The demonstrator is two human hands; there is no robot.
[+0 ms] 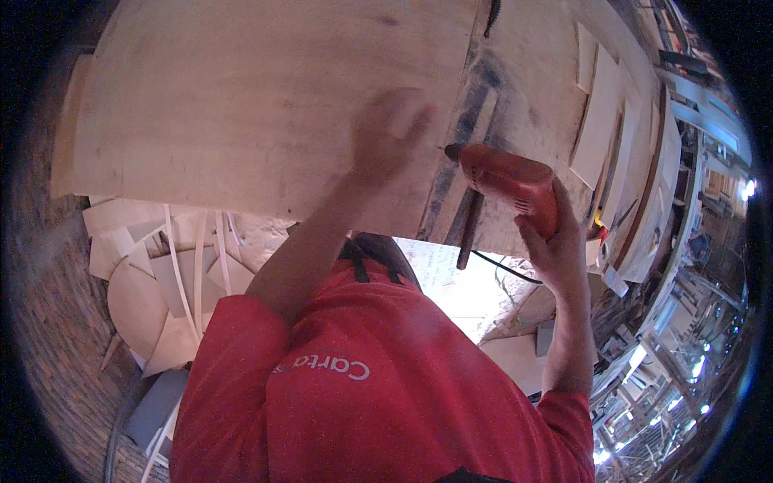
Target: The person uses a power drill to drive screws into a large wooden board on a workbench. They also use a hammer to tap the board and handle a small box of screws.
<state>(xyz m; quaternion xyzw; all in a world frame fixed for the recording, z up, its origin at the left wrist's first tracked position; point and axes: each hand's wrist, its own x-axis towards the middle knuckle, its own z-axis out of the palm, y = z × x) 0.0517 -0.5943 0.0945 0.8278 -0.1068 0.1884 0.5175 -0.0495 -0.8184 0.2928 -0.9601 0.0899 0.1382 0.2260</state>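
Observation:
My right hand (555, 251) is closed around the handle of a red power drill (509, 177). Its black nose points left, and a small tip shows at the end. Left of that tip, my left hand (392, 133) hovers over or rests on a pale wooden board (241, 121); which one I cannot tell. Motion blurs its fingers, but the thumb looks spread from them and I see nothing between. Under the drill runs a dark-stained strip (451, 173) in the work surface. A dark rod (469, 233) sticks out past the near edge.
Several thin wood strips (596, 117) lie at the right of the surface. A black cable (507, 270) hangs below the near edge. Wood offcuts (141, 298) are piled on the lower left, beside a brick floor (48, 338). Shelving and clutter (684, 338) fill the far right.

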